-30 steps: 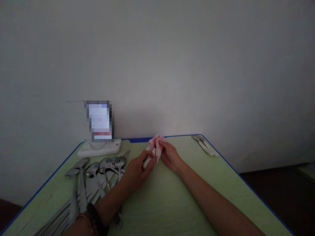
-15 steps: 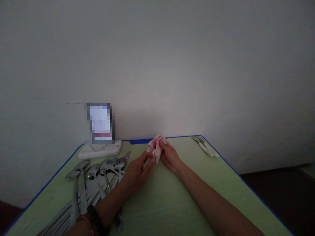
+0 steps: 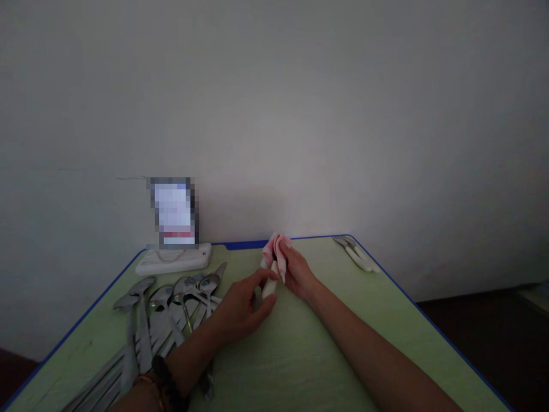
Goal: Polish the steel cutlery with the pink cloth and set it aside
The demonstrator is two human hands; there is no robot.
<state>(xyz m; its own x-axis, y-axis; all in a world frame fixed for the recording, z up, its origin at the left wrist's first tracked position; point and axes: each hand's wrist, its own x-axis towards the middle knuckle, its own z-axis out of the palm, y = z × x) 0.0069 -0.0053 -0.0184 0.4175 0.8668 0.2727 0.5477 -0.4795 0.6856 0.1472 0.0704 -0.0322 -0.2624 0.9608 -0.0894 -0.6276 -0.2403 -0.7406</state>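
Note:
My left hand grips the white handle of a piece of cutlery between thumb and fingers. Its far end is hidden inside a pink and white cloth, so whether it is a fork, spoon or knife does not show. Closed around that cloth is my right hand, which presses it about the upper part of the utensil. Both hands are above the table's far middle. Two white-handled forks lie side by side at the far right.
Left of my left arm lies a heap of metal spoons and other cutlery. Behind it stands a phone with a blurred screen by a white power bank. The green table has a blue edge and meets a grey wall.
My left hand has shifted slightly right and turned, so more of the white handle shows. The cloth has moved a little and folds differently in my right hand.

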